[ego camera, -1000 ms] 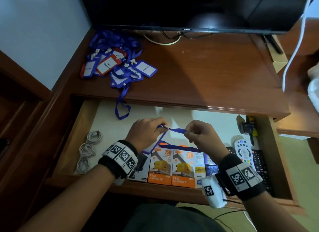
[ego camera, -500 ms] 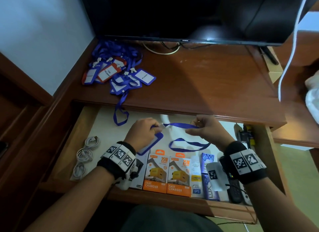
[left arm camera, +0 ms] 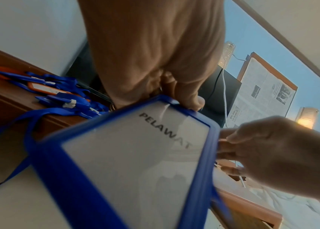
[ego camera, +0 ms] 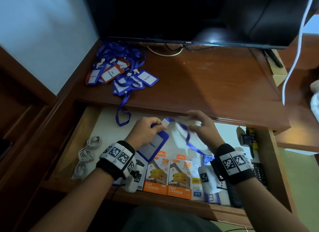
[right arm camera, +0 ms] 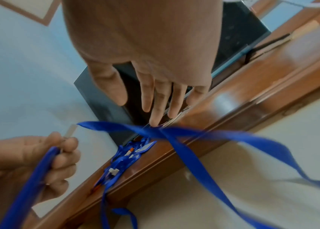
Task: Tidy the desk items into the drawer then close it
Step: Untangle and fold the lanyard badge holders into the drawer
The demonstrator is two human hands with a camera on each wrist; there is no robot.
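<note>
Above the open drawer, the left hand pinches the blue badge holder by its white clip, likely steadying it while the right hand, fingers spread and gripping nothing, gathers its loose lanyard.

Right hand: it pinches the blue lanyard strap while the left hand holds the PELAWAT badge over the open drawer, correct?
Not quite. The right wrist view shows the right hand with straight, spread fingers, not pinching the blue lanyard strap. The left hand does hold the PELAWAT badge over the open drawer.
</note>
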